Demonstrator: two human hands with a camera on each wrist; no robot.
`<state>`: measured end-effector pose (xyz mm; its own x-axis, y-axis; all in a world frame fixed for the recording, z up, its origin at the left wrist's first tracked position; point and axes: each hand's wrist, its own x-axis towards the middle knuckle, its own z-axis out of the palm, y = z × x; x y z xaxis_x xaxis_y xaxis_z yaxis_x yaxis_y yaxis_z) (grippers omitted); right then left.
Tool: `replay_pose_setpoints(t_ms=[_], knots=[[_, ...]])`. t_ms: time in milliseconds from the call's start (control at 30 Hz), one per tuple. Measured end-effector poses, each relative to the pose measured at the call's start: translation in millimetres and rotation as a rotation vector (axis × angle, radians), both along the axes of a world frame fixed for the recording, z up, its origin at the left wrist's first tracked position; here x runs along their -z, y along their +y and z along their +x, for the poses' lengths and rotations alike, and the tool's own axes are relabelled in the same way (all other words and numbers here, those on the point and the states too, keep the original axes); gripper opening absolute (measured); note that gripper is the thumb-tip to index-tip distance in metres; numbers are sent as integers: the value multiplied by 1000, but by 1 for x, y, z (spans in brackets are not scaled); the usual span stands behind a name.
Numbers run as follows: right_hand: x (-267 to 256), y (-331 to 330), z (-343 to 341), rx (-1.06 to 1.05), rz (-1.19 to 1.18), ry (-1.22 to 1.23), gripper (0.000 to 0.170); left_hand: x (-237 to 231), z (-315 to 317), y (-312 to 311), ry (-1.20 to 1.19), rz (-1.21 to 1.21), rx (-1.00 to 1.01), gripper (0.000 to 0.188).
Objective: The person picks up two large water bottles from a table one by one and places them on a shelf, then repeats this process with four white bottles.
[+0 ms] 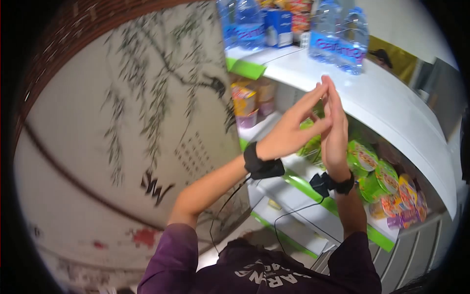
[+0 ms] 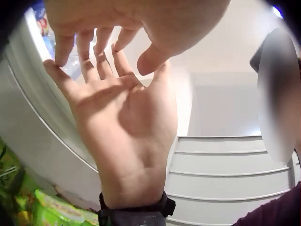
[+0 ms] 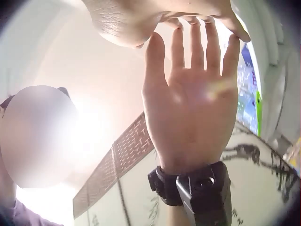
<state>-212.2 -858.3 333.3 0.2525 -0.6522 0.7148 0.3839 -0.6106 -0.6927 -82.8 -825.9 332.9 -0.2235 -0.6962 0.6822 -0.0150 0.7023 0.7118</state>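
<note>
Both bare hands are raised before the shelf, fingertips meeting and palms apart. The left hand [image 1: 295, 128] leans in from the left, its fingers nearly straight; the right hand [image 1: 336, 134] stands more upright. In the left wrist view, the right hand [image 2: 129, 122] shows its palm with spread fingers touching those of the left hand [image 2: 136, 23] above. The right wrist view shows the left palm [image 3: 190, 103] facing the right hand [image 3: 164, 16]. Neither hand holds anything. Black straps with small devices circle both wrists.
A white curved shelf [image 1: 391, 100] carries bottled water packs [image 1: 338, 41] and a blue box [image 1: 278, 28]. Lower shelves hold green noodle cups [image 1: 379, 179] and orange-purple cups [image 1: 245, 104]. A painted panel [image 1: 98, 147] stands left. Thin cables hang from the wrists.
</note>
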Motion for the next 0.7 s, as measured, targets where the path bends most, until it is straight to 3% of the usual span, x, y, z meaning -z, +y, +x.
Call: replay_pose_setpoints(t_ms=[33, 167, 267, 367, 467, 533, 700], knots=[[18, 14, 5, -108, 127, 1, 62, 23, 4, 15, 3, 28, -77, 71], [119, 45, 39, -387, 235, 149, 62, 120, 17, 90, 117, 174, -393, 70], [207, 82, 69, -550, 274, 442, 57, 210, 23, 159, 406, 449, -513, 60], [295, 131, 82, -779, 414, 604, 55, 290, 20, 239, 502, 667, -778, 48], [346, 173, 82, -962, 415, 830, 53, 331, 3, 317, 629, 881, -931, 40], [364, 201, 79, -1068, 381, 937, 52, 354, -7, 357, 713, 895, -1032, 37], [401, 276, 86, -1204, 282, 1065, 48, 380, -22, 440, 851, 736, -1270, 33]])
